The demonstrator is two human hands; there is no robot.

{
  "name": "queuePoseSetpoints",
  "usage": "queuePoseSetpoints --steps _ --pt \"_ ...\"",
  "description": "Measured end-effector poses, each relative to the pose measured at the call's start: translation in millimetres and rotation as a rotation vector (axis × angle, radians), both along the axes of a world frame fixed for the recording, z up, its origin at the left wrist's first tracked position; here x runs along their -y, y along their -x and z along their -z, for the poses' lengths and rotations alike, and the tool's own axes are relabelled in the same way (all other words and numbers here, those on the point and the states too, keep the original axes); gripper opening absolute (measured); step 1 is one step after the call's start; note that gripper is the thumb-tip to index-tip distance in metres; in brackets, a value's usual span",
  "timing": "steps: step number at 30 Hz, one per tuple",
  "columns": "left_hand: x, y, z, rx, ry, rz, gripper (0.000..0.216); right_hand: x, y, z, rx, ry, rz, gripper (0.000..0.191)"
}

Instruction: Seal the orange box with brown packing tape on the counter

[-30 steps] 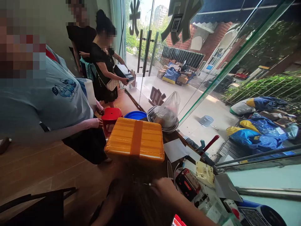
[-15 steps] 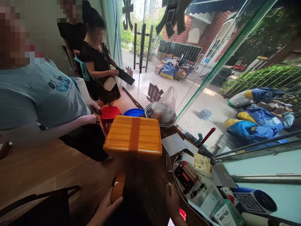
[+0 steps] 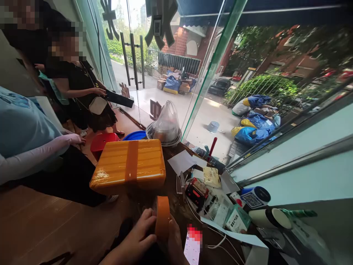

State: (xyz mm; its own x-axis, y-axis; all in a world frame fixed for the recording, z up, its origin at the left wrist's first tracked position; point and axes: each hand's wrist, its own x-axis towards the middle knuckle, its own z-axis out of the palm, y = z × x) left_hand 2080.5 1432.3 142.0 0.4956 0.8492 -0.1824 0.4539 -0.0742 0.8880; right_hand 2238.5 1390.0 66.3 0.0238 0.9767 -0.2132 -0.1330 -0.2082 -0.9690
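Observation:
A roll of orange-brown packing tape (image 3: 162, 218) is held upright between my hands at the front of the dark table. My left hand (image 3: 142, 232) grips its left side with curled fingers. On the other side, my right hand (image 3: 174, 235) lies against the roll, its fingers partly hidden behind it. Just beyond the hands sits a box wrapped in glossy orange-yellow tape (image 3: 110, 158), with a darker tape band across its top. The roll is apart from the box. A phone with a lit screen (image 3: 192, 246) lies right of my right hand.
A plastic-bagged bowl (image 3: 165, 130) stands by the glass. Papers (image 3: 181, 162), a red-black device (image 3: 197, 193), a tissue pack (image 3: 211, 176), small boxes and white cables crowd the right. A red stool (image 3: 103, 143) and several people are on the left.
My right hand has come in from the right to the tape roll, which my left hand held alone. The view has turned right, so the box appears further left and nearer.

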Motion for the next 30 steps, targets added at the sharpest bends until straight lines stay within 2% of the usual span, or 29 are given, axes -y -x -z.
queuePoseSetpoints --steps 2,4,5,7,10,14,16,19,23,25,27,30 --pt "-15.4 -6.9 -16.9 -0.070 -0.082 -0.037 0.038 10.0 5.2 -2.5 -0.189 0.020 0.035 0.060" --pt "-29.8 -13.0 -22.2 -0.095 -0.077 -0.127 0.043 13.2 3.1 -2.7 -0.204 -0.036 0.044 0.052" --pt "-36.3 -16.1 -21.4 -0.083 -0.032 -0.123 0.053 13.7 0.6 -2.9 -0.168 -0.077 0.043 0.049" --pt "-46.8 -22.4 -16.6 -0.041 0.073 -0.001 0.070 14.7 -4.8 -5.0 -0.066 -0.170 0.037 0.045" --pt "-55.5 -29.0 -13.1 -0.002 0.132 0.119 0.052 17.8 -11.4 -15.0 0.066 -0.281 0.023 0.042" --pt "-53.9 -32.0 -21.3 0.124 0.135 0.037 0.026 21.9 -17.5 -32.4 0.201 -0.341 -0.006 0.038" --pt "-49.6 -32.7 -24.6 0.169 0.129 -0.015 0.018 22.1 -19.3 -35.2 0.237 -0.358 0.000 0.037" --pt "-41.5 -33.2 -22.0 0.136 0.006 -0.065 0.015 20.6 -18.9 -28.6 0.284 -0.386 -0.006 0.040" --pt "-31.1 -30.4 -8.8 -0.112 -0.466 -0.034 0.028 18.2 -12.1 -8.9 0.328 -0.282 -0.039 0.042" --pt "-26.3 -27.1 -3.2 -0.200 -0.639 -0.003 0.032 17.6 -7.3 -0.3 0.321 -0.241 -0.008 0.045" --pt "-21.3 -23.0 -1.0 -0.175 -0.664 -0.026 0.031 17.1 -2.8 3.9 0.310 -0.219 0.040 0.046" --pt "-14.7 -16.5 -5.4 -0.040 -0.472 -0.174 0.026 14.9 3.3 0.3 0.311 -0.199 0.057 0.047"
